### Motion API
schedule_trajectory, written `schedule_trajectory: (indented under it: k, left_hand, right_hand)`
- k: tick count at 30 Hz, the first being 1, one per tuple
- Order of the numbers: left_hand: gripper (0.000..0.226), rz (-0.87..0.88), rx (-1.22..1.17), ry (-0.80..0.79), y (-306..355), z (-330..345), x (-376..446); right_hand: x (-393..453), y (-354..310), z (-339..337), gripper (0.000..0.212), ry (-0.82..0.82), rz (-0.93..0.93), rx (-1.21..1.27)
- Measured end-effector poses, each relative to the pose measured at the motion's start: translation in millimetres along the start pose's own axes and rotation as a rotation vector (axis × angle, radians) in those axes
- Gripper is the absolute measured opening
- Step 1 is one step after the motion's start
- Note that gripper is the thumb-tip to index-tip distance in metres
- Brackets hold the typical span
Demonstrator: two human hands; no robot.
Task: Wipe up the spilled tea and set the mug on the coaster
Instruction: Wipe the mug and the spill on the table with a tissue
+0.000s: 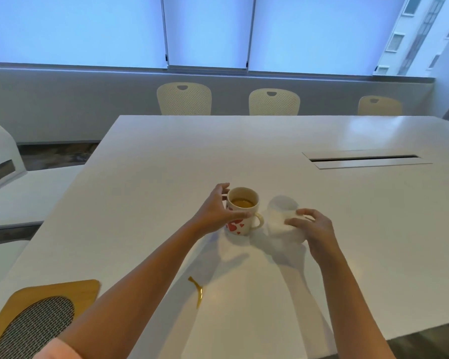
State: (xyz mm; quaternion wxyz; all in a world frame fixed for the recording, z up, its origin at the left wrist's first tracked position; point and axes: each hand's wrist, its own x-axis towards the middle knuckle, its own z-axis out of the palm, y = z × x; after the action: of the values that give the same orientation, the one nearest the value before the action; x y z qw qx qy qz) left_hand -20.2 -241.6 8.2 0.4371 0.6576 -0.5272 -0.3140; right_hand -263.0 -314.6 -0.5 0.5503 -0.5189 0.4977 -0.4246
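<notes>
Left hand is wrapping the cream ceramic mug with red hearts at frame centre, fingers curled around its side, mug standing on the white glossy surface. Right hand is gripping a white crumpled cloth just right of it. Amber tea streak lower centre isn't wiped yet. Wood-framed mesh coaster sits lower left. Next, probably: bring the cloth down to the streak, carry the mug level.

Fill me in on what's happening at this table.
A person is dealing with a tea spill. The left hand wraps the heart-patterned mug, which stands on the white table with tea inside. The right hand grips a white cloth beside the mug. The tea streak nearer the person is unwiped, and the wooden coaster at the near left corner holds nothing.
</notes>
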Motion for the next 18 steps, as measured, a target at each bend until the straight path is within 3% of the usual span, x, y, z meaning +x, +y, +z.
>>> schedule_trajectory:
  k: [4, 10, 18]
  left_hand:
    - [0.099, 0.020, 0.021, 0.027, -8, 6, 10]
    - [0.079, 0.035, -0.004, 0.050, -17, 14, 18]
    - [0.077, 0.044, 0.039, 0.186, -20, 22, 17]
  right_hand:
    - [10, 5, 24, 0.050, 0.131, -0.129, -0.284]
    - [8, 9, 57, 0.029, 0.162, -0.350, -0.360]
    - [1, 21, 80, 0.033, -0.047, -0.178, -0.094]
